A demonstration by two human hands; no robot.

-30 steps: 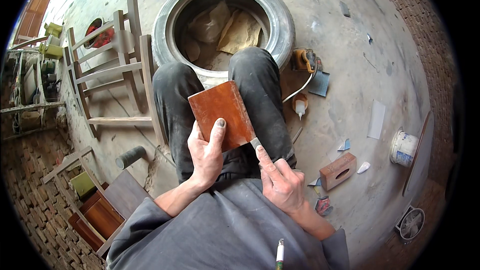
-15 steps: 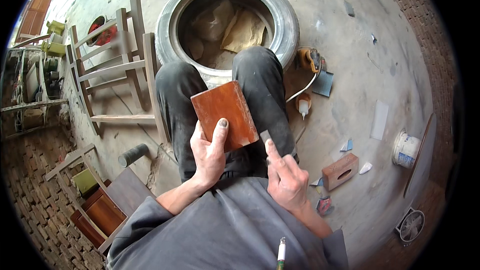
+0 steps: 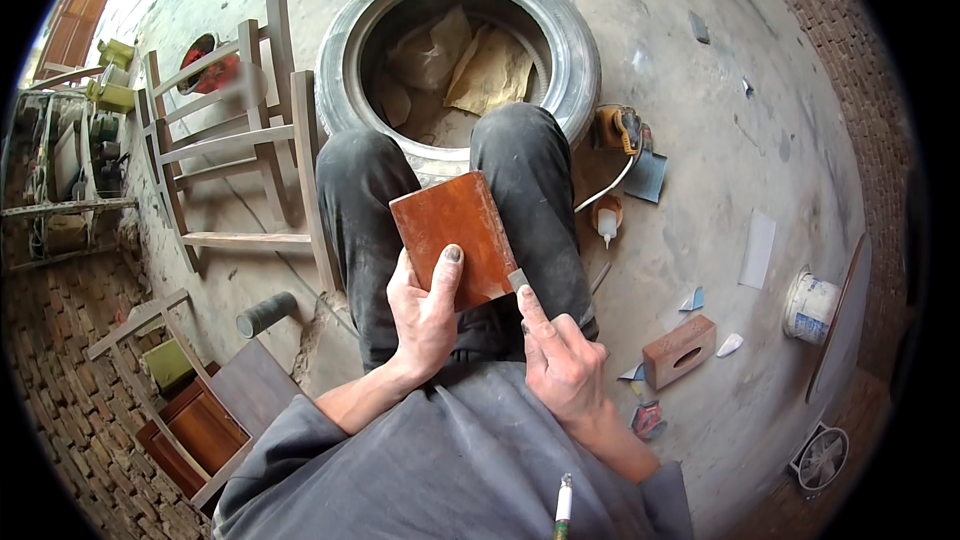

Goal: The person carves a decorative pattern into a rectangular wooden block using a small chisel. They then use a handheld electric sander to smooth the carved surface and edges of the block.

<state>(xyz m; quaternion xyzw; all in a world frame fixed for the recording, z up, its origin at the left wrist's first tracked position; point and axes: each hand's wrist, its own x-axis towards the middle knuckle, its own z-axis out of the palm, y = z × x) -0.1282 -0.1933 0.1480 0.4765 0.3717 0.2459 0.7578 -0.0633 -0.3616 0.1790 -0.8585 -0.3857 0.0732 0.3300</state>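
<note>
Over my lap is a reddish-brown wooden block (image 3: 455,230), flat and roughly square, with pale worn marks along its edges. My left hand (image 3: 425,310) grips its lower left part, thumb on the face; the fingers behind are hidden. At the block's lower right corner, my right hand (image 3: 565,360) presses a small grey piece of sandpaper (image 3: 518,281) under an extended fingertip. The other fingers of that hand are curled.
Beyond my knees stands a large tyre (image 3: 340,70) holding crumpled bags. Wooden chair frames (image 3: 240,145) stand to the left. A yellow sander (image 3: 618,130), a glue bottle (image 3: 606,225), a brick (image 3: 680,352) and a white bucket (image 3: 810,305) are on the right. A lit cigarette (image 3: 564,505) shows below.
My right hand has moved slightly left, bringing the sandpaper from beside the block onto its lower right corner. The block has shifted slightly right and down in view.
</note>
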